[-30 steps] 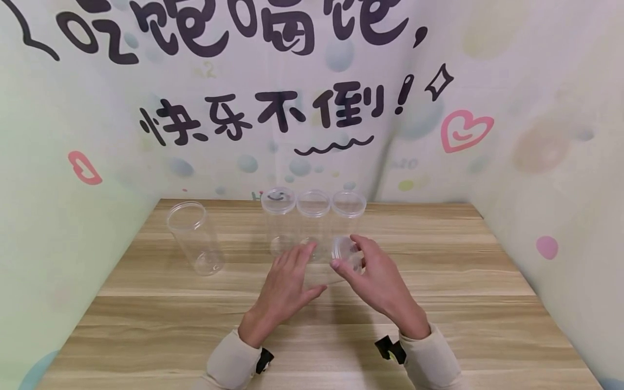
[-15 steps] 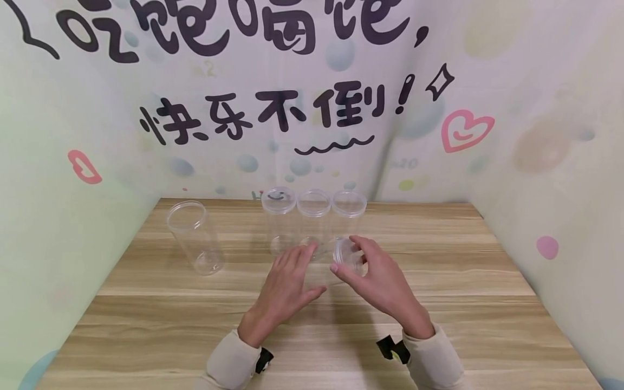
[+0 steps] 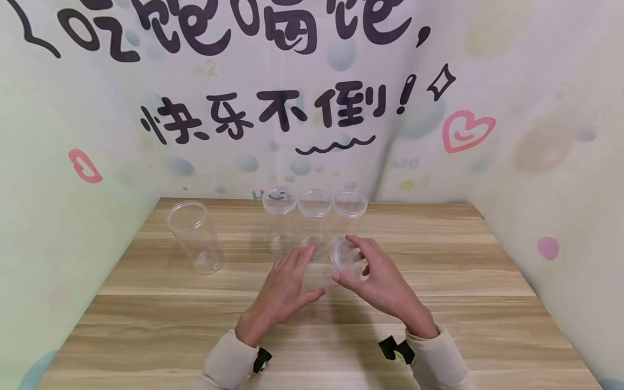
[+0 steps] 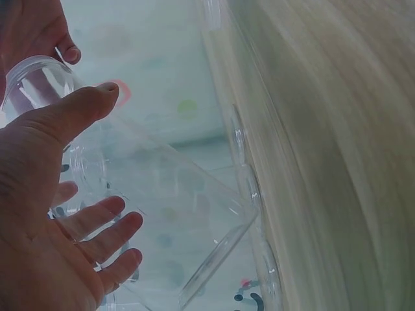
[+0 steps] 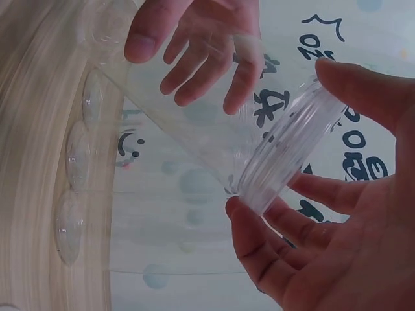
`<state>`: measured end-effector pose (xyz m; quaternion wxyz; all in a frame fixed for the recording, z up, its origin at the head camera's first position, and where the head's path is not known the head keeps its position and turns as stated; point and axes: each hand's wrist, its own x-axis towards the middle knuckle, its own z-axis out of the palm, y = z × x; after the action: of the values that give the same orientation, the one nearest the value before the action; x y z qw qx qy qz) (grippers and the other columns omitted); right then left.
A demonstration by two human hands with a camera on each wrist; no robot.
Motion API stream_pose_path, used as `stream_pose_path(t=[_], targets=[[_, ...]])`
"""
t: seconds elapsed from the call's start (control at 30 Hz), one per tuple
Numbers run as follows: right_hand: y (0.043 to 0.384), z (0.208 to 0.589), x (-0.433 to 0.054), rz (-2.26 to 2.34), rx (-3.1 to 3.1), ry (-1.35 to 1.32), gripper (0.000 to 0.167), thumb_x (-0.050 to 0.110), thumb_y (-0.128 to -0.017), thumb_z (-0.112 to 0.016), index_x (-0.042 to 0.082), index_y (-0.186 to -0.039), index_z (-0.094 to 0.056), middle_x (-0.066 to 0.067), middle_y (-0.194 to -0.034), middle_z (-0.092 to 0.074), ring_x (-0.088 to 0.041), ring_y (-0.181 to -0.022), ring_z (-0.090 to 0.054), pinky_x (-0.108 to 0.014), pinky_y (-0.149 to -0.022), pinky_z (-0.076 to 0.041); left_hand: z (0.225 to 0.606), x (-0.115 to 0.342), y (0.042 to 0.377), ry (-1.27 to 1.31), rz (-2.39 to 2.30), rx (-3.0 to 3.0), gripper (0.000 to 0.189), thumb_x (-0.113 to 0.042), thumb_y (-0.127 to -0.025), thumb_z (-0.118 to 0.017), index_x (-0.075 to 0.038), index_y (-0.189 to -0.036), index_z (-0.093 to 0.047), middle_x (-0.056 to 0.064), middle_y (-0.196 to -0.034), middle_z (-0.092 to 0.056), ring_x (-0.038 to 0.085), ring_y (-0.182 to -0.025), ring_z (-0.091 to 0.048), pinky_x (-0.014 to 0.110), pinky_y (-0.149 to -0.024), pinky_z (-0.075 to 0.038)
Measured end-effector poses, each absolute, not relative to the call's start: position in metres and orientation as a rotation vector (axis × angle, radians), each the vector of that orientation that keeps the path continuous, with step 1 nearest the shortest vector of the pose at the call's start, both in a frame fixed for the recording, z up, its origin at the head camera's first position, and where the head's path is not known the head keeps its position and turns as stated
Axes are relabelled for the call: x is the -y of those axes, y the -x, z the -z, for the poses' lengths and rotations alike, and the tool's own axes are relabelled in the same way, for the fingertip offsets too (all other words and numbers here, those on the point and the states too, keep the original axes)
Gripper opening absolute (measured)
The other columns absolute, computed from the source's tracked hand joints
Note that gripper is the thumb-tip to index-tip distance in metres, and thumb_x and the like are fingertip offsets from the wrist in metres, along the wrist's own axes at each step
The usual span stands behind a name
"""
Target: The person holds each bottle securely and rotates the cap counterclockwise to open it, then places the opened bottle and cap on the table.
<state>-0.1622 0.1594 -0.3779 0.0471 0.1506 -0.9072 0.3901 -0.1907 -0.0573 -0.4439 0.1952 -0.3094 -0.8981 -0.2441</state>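
Note:
A clear plastic jar point(image 4: 175, 188) is held tilted between my two hands. My left hand point(image 3: 285, 284) grips its body, with the thumb on one side and the fingers on the other. At the jar's right end in the head view, a clear ribbed lid point(image 5: 288, 146) covers the mouth. My right hand point(image 3: 385, 279) pinches the lid's rim between thumb and fingertips. Through the transparent wall of the jar the background shows in both wrist views.
Three lidded clear jars, left point(image 3: 280, 219), middle point(image 3: 314, 222) and right point(image 3: 349, 222), stand in a row near the back wall. A jar with an uncovered mouth point(image 3: 195, 238) stands at the left of the wooden table point(image 3: 195, 336). Printed cloth walls enclose the table.
My right hand's fingers have shifted slightly around the lid, with the thumb a little lower and the wrist moved slightly right. The left hand has stayed nearly still.

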Motion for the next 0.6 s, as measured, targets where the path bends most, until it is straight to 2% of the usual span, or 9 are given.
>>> stream_pose_path(t=[0.1, 0.27, 0.6], targets=[[0.1626, 0.3786, -0.1600, -1.209, 2.751, -0.501, 0.074, 0.033, -0.084, -0.080, 0.010, -0.145, -0.046, -0.006, -0.132, -0.055, -0.023, -0.106, -0.056, -0.039, -0.079, -0.053, 0.4445, 0.0583, 0.1911, 0.873, 0.692, 2.520, 0.089, -0.034, -0.071, -0.089, -0.006, -0.142, -0.045, 0.010, -0.131, -0.058, 0.028, -0.121, -0.056, 0.048, -0.103, -0.045], [0.1627, 0.3788, -0.1619, -1.238, 2.726, -0.557, 0.074, 0.027, -0.083, -0.081, 0.008, -0.145, -0.046, -0.006, -0.136, -0.053, -0.023, -0.110, -0.055, -0.035, -0.083, -0.052, 0.4454, 0.0596, 0.1921, 0.886, 0.695, 2.515, 0.089, -0.033, -0.070, -0.090, -0.006, -0.142, -0.045, 0.010, -0.131, -0.058, 0.028, -0.120, -0.057, 0.048, -0.103, -0.045], [0.1629, 0.3782, -0.1646, -1.236, 2.710, -0.644, 0.075, 0.018, -0.080, -0.084, 0.013, -0.145, -0.046, -0.008, -0.138, -0.051, -0.024, -0.113, -0.053, -0.037, -0.086, -0.051, 0.4452, 0.0614, 0.1923, 0.906, 0.718, 2.520, 0.089, -0.034, -0.071, -0.089, -0.006, -0.142, -0.045, 0.011, -0.132, -0.058, 0.028, -0.122, -0.056, 0.049, -0.105, -0.043]])
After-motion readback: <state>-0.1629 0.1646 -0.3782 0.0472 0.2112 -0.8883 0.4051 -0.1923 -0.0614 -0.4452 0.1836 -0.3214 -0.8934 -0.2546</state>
